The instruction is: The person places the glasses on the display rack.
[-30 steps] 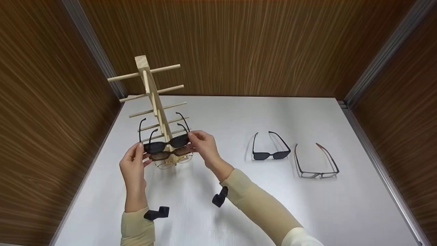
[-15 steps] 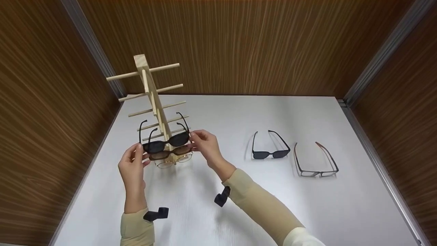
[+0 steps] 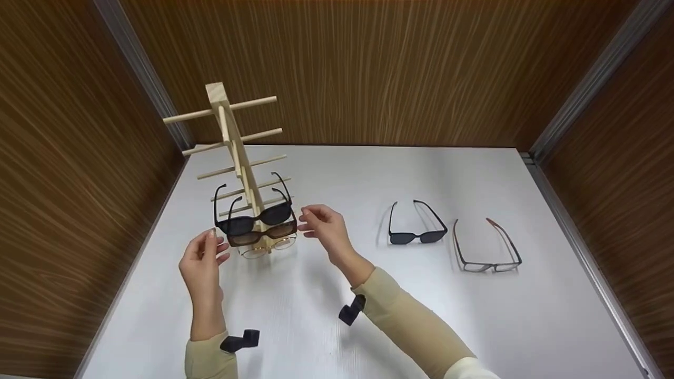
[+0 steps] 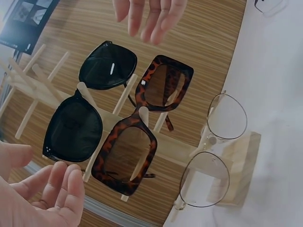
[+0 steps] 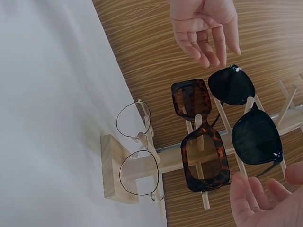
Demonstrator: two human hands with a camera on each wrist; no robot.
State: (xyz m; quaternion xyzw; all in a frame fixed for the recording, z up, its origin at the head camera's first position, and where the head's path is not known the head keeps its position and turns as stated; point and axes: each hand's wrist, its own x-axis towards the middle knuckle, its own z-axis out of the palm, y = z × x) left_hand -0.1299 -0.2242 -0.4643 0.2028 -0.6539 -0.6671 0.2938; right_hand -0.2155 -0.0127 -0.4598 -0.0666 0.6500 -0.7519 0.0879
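Black sunglasses (image 3: 258,218) hang on a wooden eyewear rack (image 3: 231,126), above tortoiseshell sunglasses (image 4: 125,156) and thin wire-framed glasses (image 5: 139,172) on its lower pegs. My left hand (image 3: 202,260) is just off the left end of the black pair, fingers loosely bent and holding nothing. On the other side, my right hand (image 3: 326,229) hovers beside the right end of the frames, thumb and fingers apart. Both wrist views show a gap between the fingertips and the black lenses. The black pair's bridge rests on a peg tip.
Another pair of black sunglasses (image 3: 417,237) lies on the white table (image 3: 421,326) to the right, temples unfolded. Dark-framed glasses with reddish temple tips (image 3: 489,266) lie beyond it. Wood-grain panels (image 3: 368,68) enclose the back and sides. The rack's upper pegs stick out bare.
Both hands have let go of the black sunglasses and drawn apart, the left one down and leftward, the right one to the right. The sunglasses stay on the rack.
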